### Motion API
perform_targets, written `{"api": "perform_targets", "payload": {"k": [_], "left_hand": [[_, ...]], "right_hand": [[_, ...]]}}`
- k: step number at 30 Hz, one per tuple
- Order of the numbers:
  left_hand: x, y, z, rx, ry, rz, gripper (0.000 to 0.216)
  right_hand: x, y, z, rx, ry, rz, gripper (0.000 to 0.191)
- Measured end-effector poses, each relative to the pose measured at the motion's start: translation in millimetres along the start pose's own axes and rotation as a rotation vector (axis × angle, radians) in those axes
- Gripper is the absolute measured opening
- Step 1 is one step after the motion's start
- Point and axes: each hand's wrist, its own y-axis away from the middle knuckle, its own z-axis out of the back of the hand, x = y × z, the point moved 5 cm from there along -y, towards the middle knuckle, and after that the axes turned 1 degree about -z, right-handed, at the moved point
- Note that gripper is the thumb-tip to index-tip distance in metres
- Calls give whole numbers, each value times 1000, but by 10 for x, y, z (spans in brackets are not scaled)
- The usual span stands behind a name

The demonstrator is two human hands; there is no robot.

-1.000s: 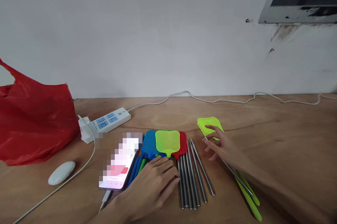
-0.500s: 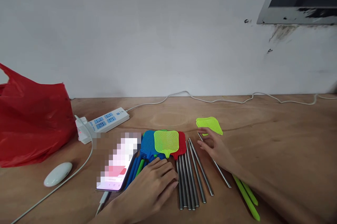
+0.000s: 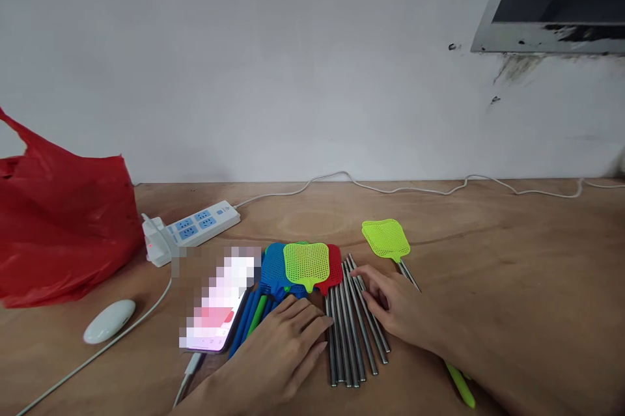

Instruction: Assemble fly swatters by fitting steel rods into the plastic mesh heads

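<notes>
My left hand [image 3: 288, 341] lies palm down with loosely bent fingers, over the lower part of the blue swatter heads and against the left edge of a row of metal rods [image 3: 347, 344]. My right hand [image 3: 396, 302] reaches in from the right; its index finger and thumb are apart and touch the rightmost rods near their upper ends. Above the left hand, blue [image 3: 274, 266], yellow-green [image 3: 307, 265] and red [image 3: 335, 266] fly swatter heads overlap. A yellow-green fly swatter head [image 3: 387, 238] with metal rods attached lies beyond the right hand, its shaft partly hidden by the arm.
A phone [image 3: 222, 312] with a lit, partly blurred screen lies beside blue handles [image 3: 240, 331] and a green handle [image 3: 257, 315]. At left are a power strip [image 3: 208, 221], a white rounded device [image 3: 110, 321] and a red plastic bag [image 3: 68, 227]. A yellow-green handle [image 3: 460, 385] shows below my right arm.
My right hand has moved left and down from the yellow-green swatter, bringing a metal rod to the right side of the row. My left hand stays nearly still.
</notes>
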Motion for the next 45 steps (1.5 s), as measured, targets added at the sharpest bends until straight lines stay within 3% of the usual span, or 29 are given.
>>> {"api": "perform_targets", "payload": {"k": [11,25,32,35,40,45], "left_hand": [[3,7,-13,106,44,16,38],[-5,5,11,70,38,15,38],[4,27,4,98,67,33,35],[0,16,12,108,56,33,32],[-20,-6,48,73,53,24,25],[-31,-10,55,79,55,21,22]], "right_hand": [[89,87,-45,43,-27,56,31],[52,44,-3,-47,-10,74,23],[-142,36,202,-250,522,-172,19],[-204,32,272,-276,664,-270,16],[-297,28,283,-207,729,-378,19],[-332,31,236,-170,719,-378,21]]}}
